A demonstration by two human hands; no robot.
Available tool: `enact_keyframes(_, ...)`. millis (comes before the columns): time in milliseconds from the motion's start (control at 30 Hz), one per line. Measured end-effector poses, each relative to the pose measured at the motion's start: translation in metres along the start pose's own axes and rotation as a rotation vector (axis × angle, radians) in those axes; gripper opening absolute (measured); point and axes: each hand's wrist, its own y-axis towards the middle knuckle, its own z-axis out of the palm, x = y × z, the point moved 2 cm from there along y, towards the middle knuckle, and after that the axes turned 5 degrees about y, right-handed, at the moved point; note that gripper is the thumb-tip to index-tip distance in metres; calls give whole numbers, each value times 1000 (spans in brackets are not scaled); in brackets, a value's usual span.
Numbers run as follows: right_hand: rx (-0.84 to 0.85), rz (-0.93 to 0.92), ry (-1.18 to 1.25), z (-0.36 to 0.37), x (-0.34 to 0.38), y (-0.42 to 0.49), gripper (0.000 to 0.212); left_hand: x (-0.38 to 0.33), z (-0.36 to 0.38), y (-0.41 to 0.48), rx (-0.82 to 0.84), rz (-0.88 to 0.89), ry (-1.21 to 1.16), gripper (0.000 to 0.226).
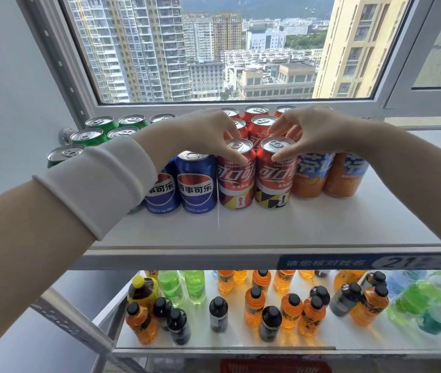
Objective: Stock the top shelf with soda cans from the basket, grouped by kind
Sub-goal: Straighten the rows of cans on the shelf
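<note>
Far left on the shelf (267, 230), green cans (90, 135) in rows. Next, two blue cans (197, 184) at the front. Then left hand (204, 130), thumb in front and fingers behind, pinching the rim of the left red can (236, 181); right hand (313, 127) pinching the right red can (274, 181) likewise. Both upright, touching, more red cans (261, 125) behind. Just right, orange cans (309, 179). Below, bottles (254, 302).

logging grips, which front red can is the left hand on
The red cola can beside the blue Pepsi can; the left hand pinches its top. The right hand holds the other red can.
</note>
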Motion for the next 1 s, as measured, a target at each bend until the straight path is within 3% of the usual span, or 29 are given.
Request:
enact_keyframes(333, -56, -13, -4, 1, 1, -4, 59, 2, 2, -2, 6, -1, -27, 63)
enact_keyframes(533, 57, 16, 7, -7, 4, 0, 64, 3, -4, -3, 36, -21, -64, 63)
enact_keyframes(733, -71, -9, -12, -19, 3, 24, 49, 14, -14, 19, -106, -48, -29, 53)
enact_keyframes(1000, -59, 25, -123, -16, -2, 60, 59, 32, -7, 59, -18, -72, 2, 59)
